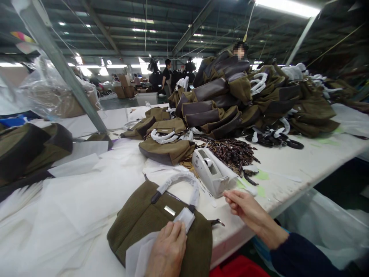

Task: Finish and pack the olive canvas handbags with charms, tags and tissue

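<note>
An olive handbag [135, 215] with one handle [180, 177] wrapped in white lies at the table's near edge. My left hand [168, 248] rests on its front, fingers closed on a small white wrapping piece [186, 218] below the handle's right end. More thin white paper [141, 252] shows under that hand. To the right, my right hand [240, 206] is raised by the front end of a grey tape dispenser [206, 173], thumb and forefinger pinched together. Whatever the pinch holds is too small to make out.
A big heap of olive bags [213, 111] covers the table's back. Dark braided straps [230, 154] lie behind the dispenser. White paper sheets [69, 204] spread leftward, near more bags [31, 150]. A slanted metal post [69, 77] rises at left. People stand in the background.
</note>
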`<state>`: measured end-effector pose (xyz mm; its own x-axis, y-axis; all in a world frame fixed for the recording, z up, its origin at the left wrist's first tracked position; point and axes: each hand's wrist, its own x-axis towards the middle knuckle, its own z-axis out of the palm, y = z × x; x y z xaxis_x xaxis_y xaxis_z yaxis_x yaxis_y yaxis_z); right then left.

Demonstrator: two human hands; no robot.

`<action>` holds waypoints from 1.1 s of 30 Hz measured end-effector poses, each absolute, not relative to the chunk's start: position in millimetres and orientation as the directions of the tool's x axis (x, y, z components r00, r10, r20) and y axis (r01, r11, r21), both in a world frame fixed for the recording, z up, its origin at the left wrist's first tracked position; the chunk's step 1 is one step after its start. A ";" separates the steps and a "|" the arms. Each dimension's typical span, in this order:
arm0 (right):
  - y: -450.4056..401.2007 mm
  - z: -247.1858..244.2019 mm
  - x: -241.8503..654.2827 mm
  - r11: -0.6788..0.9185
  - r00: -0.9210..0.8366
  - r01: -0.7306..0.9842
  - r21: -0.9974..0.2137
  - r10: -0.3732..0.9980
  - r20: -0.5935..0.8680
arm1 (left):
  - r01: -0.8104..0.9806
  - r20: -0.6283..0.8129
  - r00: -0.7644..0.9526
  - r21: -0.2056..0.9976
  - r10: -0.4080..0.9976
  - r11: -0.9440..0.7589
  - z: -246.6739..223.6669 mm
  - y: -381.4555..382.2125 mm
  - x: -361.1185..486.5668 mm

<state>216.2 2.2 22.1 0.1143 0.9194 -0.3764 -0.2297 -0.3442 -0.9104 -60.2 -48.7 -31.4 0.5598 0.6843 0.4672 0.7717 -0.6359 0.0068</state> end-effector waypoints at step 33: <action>-3.3 15.2 105.6 -0.396 -0.160 0.689 -0.607 0.734 -0.660 | 0.791 0.396 0.438 0.256 0.807 -0.555 -17.4 -57.9 -63.5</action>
